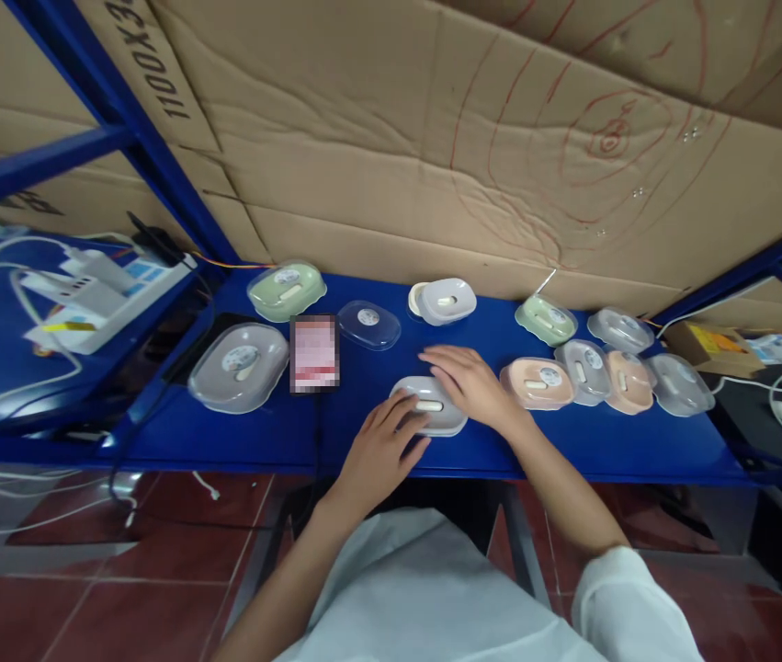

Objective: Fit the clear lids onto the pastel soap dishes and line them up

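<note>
A grey soap dish (447, 422) with a pale oblong piece in its middle sits on the blue table in front of me. My left hand (378, 443) rests at its left side, fingers spread over the rim. My right hand (471, 384) lies along its back right edge with the fingers stretched out, covering part of it. Behind the left hand, a clear lid (382, 335) with a round label lies flat. Farther back stands a light grey dish (463, 303) beside a round cream-coloured piece (415, 297).
Lidded grey (225, 386) and green (304, 296) dishes stand at the left, near a blurred pink item (314, 348). Several lidded dishes, including a peach one (525, 393), cluster at the right. A power strip (105, 317) with cables lies far left. Cardboard (363, 138) walls the back.
</note>
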{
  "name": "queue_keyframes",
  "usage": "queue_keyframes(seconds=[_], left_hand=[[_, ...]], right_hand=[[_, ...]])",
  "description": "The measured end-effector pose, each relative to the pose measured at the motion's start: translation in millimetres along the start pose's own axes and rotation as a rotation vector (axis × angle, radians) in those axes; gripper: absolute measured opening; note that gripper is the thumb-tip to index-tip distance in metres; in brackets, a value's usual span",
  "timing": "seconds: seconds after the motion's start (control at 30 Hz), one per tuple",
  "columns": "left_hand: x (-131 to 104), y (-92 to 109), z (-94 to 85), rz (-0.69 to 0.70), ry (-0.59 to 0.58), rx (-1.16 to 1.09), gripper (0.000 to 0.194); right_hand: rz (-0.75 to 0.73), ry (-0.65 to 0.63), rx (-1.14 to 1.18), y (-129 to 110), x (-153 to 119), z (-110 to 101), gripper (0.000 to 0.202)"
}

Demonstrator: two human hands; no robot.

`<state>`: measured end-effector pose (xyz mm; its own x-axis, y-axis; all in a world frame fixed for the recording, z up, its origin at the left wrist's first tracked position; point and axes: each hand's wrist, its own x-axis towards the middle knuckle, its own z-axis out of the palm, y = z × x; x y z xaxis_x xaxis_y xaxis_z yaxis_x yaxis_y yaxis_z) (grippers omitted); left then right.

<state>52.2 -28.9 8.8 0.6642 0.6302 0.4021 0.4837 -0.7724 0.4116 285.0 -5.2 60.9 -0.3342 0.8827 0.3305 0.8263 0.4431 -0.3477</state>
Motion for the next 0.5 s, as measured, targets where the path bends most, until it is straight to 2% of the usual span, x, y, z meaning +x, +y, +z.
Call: queue_keyframes(seconds=[0.1,0.17,0.2,0.27,0.33,0.4,0.5], left_hand=[[-17.8,0.1,-14.6,0.002,-0.007,-0.064,0.021],[-27.5,-2.1,-25.8,-0.004,-0.039,-0.094,0.022],[-31.8,-3.9,-31.2,-0.01,-0.054,-0.102,0.024],[-39.2,-8.6,-40.0,-0.018,-0.075,-0.108,0.025],[-44.2,-13.6,-44.7,-0.01,-0.09,-0.11,0.026],[-45.2,-17.2,-44.3,-0.011,-0.089,-0.114,0.032],[-37.0,-17.8,-34.9,-0.089,-0.014,-0.125,0.055]], right_hand=[[-0.086,-0.128,0.003,-2.9,61.3,26.4,0.045],[-0.061,-0.185,-0.057,-5.0,81.1,45.0,0.049],[-0.039,-0.185,-0.085,-5.8,82.1,51.7,0.052],[0.006,-0.142,-0.112,-6.3,67.5,56.7,0.057],[0.046,-0.088,-0.096,-5.2,38.2,48.8,0.054],[0.099,-0.032,-0.041,-4.8,4.4,31.0,0.05],[0.176,0.062,0.053,-12.2,-38.9,2.0,0.047]])
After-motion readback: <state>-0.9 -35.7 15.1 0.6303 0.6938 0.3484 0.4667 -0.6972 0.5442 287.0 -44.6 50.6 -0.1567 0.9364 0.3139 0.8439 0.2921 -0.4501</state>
